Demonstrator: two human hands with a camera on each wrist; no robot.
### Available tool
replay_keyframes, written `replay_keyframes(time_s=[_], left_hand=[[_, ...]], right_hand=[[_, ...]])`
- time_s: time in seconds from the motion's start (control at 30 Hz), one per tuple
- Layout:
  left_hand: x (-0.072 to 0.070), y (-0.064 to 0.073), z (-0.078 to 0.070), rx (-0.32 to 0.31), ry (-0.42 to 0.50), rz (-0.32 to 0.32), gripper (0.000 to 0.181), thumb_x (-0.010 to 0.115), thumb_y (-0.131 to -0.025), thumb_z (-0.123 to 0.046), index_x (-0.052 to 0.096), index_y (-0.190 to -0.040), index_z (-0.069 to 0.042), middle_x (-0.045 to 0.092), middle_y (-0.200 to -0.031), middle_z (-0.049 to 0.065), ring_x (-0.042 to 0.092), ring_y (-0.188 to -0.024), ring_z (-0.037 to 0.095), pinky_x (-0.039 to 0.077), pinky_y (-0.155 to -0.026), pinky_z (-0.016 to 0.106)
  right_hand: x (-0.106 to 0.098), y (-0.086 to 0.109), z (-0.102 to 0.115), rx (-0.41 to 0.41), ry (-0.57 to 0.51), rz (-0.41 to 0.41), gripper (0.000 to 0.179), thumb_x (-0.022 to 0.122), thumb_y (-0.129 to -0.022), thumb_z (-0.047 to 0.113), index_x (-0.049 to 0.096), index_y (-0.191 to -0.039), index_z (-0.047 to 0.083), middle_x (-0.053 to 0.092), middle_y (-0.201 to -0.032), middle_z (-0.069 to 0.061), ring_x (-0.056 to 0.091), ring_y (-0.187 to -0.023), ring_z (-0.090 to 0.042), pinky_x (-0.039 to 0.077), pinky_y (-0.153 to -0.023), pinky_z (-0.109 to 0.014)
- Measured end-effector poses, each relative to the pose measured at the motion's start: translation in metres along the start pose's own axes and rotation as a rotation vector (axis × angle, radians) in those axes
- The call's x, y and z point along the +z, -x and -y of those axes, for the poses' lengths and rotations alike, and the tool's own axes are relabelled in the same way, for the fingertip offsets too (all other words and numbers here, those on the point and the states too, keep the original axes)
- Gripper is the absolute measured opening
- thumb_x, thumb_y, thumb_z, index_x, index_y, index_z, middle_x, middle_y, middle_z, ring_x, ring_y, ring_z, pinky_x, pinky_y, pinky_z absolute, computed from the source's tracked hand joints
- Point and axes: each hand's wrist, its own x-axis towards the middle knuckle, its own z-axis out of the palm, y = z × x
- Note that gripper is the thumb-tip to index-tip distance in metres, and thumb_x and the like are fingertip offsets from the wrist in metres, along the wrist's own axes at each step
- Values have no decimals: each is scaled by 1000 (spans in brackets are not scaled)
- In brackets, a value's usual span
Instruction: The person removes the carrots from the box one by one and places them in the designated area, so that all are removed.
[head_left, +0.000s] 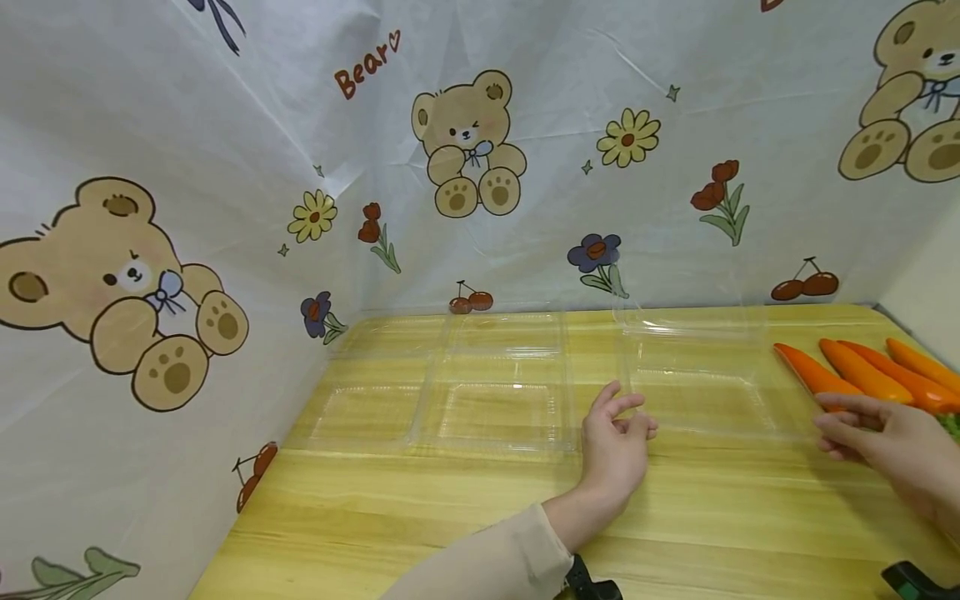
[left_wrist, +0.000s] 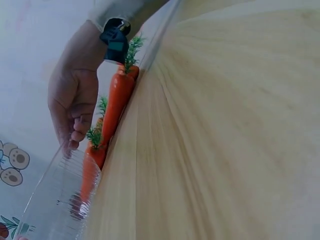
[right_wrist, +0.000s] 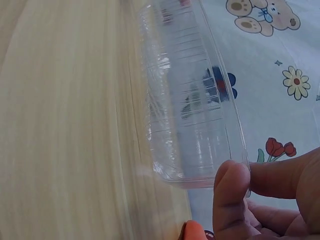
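Note:
A clear plastic box point(head_left: 701, 404) is held between my two hands above the back right of the table. My left hand point(head_left: 617, 450) pinches its left edge. On the other side, my right hand point(head_left: 888, 437) grips the right rim; the right wrist view shows the thumb and finger of this hand point(right_wrist: 232, 195) pinching a corner of the box point(right_wrist: 195, 100). In the left wrist view the box point(left_wrist: 55, 200) appears tilted, and only a fingertip of the left hand shows at the lower edge. Several orange carrots point(head_left: 862, 371) lie just beyond the right hand.
Two more clear plastic boxes, one in the middle point(head_left: 498, 408) and one on the left point(head_left: 367, 412), stand side by side at the back of the wooden table point(head_left: 420, 500). A bear-print sheet point(head_left: 555, 167) hangs behind and along the left side.

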Motion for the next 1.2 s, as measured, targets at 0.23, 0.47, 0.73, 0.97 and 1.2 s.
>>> replay_keyframes(time_s=[0.23, 0.47, 0.73, 0.97, 1.2], left_hand=[[-6, 8, -6, -9, -24, 4, 26, 61, -95, 6, 77, -106, -12, 48, -151, -18, 70, -82, 12, 61, -80, 30], [-15, 14, -12, -26, -30, 8, 26, 61, -96, 6, 76, -112, -8, 47, -155, -12, 71, -84, 14, 61, -78, 29], [-25, 19, -16, -67, 5, 21, 28, 59, -98, 6, 74, -118, -6, 42, -160, -7, 71, -88, 18, 59, -77, 23], [-36, 22, -22, -100, 12, 48, 30, 58, -99, 6, 71, -124, -6, 37, -163, -4, 69, -91, 17, 54, -71, 18], [-50, 23, -33, -152, 74, 95, 36, 63, -94, 9, 68, -128, -1, 30, -167, 3, 71, -93, 19, 54, -70, 13]], right_hand=[[3, 4, 0, 2, -9, 7, 63, 50, -109, 15, 23, -151, -23, 64, -89, 8, 68, -74, -7, 61, -68, -27], [8, 7, -1, -20, -26, 19, 68, 53, -109, 22, 23, -153, -21, 63, -89, 16, 68, -75, -7, 61, -68, -26], [12, 7, -2, -54, -40, 68, 68, 51, -109, 24, 23, -153, -20, 59, -94, 4, 69, -80, -7, 61, -71, -28], [18, 7, 1, -78, -19, 61, 63, 53, -109, 21, 30, -151, -19, 58, -96, 0, 69, -79, -8, 62, -71, -28], [25, 11, 9, -87, -3, 73, 61, 53, -109, 19, 30, -151, -19, 59, -96, 0, 70, -79, -10, 62, -71, -30]])
